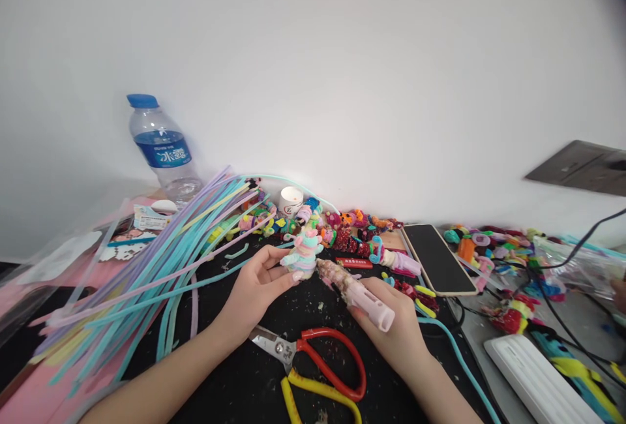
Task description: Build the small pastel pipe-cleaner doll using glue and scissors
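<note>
Head view, left hand (254, 290) gripping figure (304, 256), right hand (397, 327) gripping tool (356, 292), bottle (163, 150) perhaps part-full.

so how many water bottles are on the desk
1. The bottle stands at the back left against the wall, behind the pipe cleaners. The clutter along the wall could hide another.

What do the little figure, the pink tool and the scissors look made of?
The figure looks like fuzzy chenille stems wound in matte pastel bands. The pink tool has a smooth, probably plastic body; its tip is crusted with rough residue. The scissors show shiny metal blades and glossy red handles, likely plastic-coated.
</note>
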Motion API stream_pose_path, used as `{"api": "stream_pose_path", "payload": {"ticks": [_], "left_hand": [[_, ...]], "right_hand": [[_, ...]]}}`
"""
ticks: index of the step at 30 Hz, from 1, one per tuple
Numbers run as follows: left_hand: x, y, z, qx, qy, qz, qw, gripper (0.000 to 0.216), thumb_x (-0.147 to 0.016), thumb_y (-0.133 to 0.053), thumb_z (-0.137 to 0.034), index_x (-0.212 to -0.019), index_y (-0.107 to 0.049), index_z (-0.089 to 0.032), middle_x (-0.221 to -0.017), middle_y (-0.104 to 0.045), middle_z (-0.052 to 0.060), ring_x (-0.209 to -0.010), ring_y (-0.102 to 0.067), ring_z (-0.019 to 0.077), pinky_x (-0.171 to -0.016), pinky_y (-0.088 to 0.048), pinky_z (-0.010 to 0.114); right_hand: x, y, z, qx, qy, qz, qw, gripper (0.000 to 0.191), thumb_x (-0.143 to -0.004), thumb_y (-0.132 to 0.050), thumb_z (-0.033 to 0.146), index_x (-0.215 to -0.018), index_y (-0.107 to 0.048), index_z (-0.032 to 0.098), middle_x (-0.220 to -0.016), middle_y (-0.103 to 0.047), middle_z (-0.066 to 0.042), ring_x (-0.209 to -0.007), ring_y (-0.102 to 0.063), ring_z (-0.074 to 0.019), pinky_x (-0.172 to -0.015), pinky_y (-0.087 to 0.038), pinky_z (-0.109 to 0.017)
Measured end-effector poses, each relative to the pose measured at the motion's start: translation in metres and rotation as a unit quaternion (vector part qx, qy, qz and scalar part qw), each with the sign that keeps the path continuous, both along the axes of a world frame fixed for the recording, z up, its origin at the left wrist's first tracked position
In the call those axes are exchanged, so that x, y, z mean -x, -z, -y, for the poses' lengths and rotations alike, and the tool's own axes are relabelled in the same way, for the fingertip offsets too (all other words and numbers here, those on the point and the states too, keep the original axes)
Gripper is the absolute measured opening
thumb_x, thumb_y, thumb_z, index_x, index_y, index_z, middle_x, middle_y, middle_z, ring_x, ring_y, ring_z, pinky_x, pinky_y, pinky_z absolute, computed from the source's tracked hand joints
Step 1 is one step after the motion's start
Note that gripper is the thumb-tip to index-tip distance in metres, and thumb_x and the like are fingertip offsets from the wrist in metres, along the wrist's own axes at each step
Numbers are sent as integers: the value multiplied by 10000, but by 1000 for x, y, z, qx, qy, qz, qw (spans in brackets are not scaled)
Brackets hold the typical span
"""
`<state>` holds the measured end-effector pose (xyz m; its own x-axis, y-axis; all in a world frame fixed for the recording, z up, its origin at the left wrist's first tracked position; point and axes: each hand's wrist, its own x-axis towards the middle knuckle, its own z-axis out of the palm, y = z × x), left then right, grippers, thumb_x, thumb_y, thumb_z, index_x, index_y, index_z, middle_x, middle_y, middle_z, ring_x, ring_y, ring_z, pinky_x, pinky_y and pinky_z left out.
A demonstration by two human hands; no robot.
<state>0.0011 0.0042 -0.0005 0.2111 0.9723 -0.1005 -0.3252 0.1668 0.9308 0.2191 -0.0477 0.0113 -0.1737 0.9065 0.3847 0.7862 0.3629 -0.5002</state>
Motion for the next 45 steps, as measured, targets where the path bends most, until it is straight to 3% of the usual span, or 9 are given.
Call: {"api": "stream_pose_path", "payload": {"ticks": [11, 27, 38, 45], "left_hand": [[-2, 2, -1, -39, -6, -25, 999, 262, -655, -743, -163, -850, -569, -179, -924, -677, 9, -839, -657, 153, -795, -509, 285], [-2, 4, 2, -49, 6, -32, 998, 259, -650, -735, -149, -836, -558, -181, -949, -639, 14, -849, -641, 156, -784, -513, 291], [0, 5, -2, -44, -18, -27, 999, 261, -667, -736, -175, -864, -564, -179, -960, -669, 10, -869, -654, 160, -847, -501, 315], [-2, 7, -1, -61, -17, -32, 997, 273, -647, -746, -169, -859, -574, -179, -1010, -645, 23, -889, -646, 165, -826, -512, 317]], "right_hand": [[6, -7, 2, -12, -29, -10, 999, 106, -753, -549, 196, -652, -517, 194, -554, -526, 12, -465, -501, -126, -438, -368, -220], [8, -7, 5, 1, -53, -23, 998, 84, -786, -568, 240, -745, -579, 167, -611, -582, -20, -514, -548, -144, -469, -401, -232], [5, -3, 1, 13, -8, -9, 1000, 80, -764, -554, 198, -687, -552, 176, -598, -568, -12, -510, -533, -143, -475, -389, -230], [8, -5, 4, -3, -38, -27, 999, 91, -773, -563, 235, -720, -571, 161, -604, -577, -22, -517, -546, -150, -476, -404, -237]]}}
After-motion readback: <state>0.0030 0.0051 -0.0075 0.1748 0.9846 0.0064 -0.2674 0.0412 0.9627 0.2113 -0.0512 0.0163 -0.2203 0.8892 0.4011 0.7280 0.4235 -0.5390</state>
